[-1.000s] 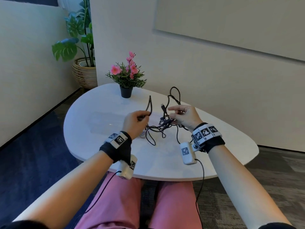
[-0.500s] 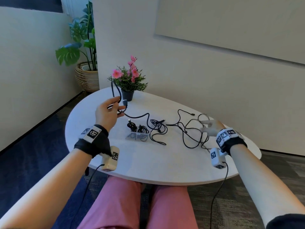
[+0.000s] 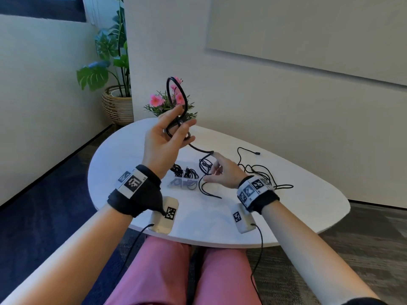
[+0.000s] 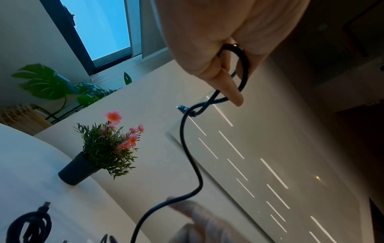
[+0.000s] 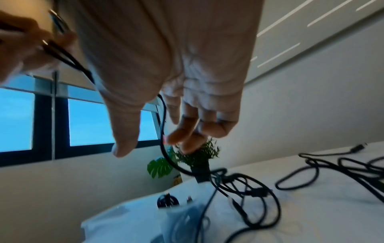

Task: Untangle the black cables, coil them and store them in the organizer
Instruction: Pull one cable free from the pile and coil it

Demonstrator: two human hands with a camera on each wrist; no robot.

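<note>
My left hand (image 3: 179, 125) is raised above the table's far side and pinches a black cable (image 3: 199, 149) between thumb and fingers, with a loop standing up above it. In the left wrist view the cable (image 4: 182, 139) loops round a finger (image 4: 225, 85). From there it slopes down to my right hand (image 3: 212, 170), whose straight index finger carries it; thumb and fingers (image 5: 187, 138) hang loosely either side of the cable (image 5: 163, 148). A clear organizer (image 3: 176, 183) below holds coiled black cables. A small tangle (image 3: 204, 166) lies beside it.
A loose black cable tangle (image 3: 262, 172) lies to the right on the white table (image 3: 220, 227), its plug (image 3: 256, 153) toward the wall. A small potted flower (image 3: 156, 100) stands at the far edge behind my left hand. A large plant in a basket (image 3: 117, 106) stands on the floor.
My left hand has risen and moved right with the cable, and a loop now stands above it. My right hand left the tangle on the right and came in under the cable.
</note>
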